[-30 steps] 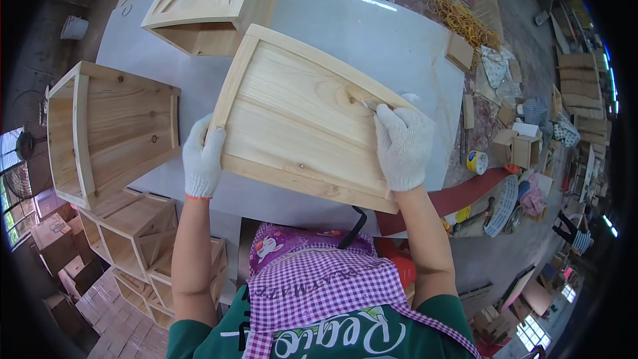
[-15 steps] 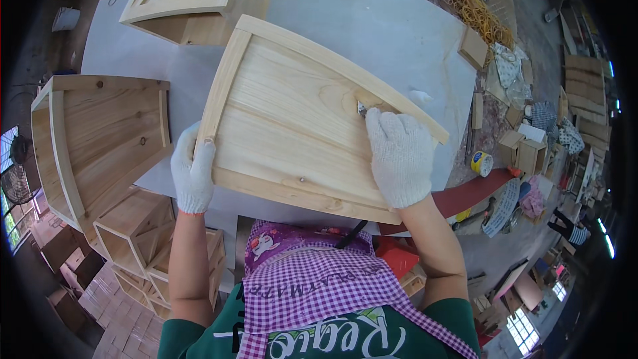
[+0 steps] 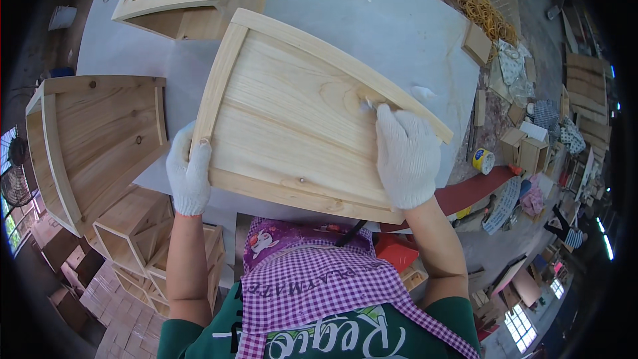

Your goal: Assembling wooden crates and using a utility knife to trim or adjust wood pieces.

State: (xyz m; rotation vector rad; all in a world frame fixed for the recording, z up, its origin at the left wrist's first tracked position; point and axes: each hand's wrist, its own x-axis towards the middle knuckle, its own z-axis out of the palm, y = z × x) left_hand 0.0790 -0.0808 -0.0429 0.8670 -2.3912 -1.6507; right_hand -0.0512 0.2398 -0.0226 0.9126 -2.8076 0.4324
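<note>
A pale wooden box (image 3: 292, 113) with a raised frame round its panel lies tilted across the table in front of me. My left hand (image 3: 189, 171), in a white knit glove, is closed on the left edge of this box, thumb over the frame. My right hand (image 3: 409, 156), gloved alike, is curled over the panel's right part, near the far frame strip. From its fingertips sticks a small greyish-white piece (image 3: 367, 103), blurred and mostly hidden by the glove. A dark knot (image 3: 302, 180) shows near the panel's near edge.
More wooden boxes stand at the far left (image 3: 199, 0), at the left (image 3: 106, 139) and stacked low beside my left arm (image 3: 133, 219). On the right are yellow bands (image 3: 482, 10), a red-brown strip (image 3: 465, 196), a round yellow-and-white container (image 3: 483, 160) and a small wood block (image 3: 476, 44).
My right hand has slid slightly to the right along the panel, and the small piece at its fingertips has shifted and blurred. The left hand keeps its grip on the box.
</note>
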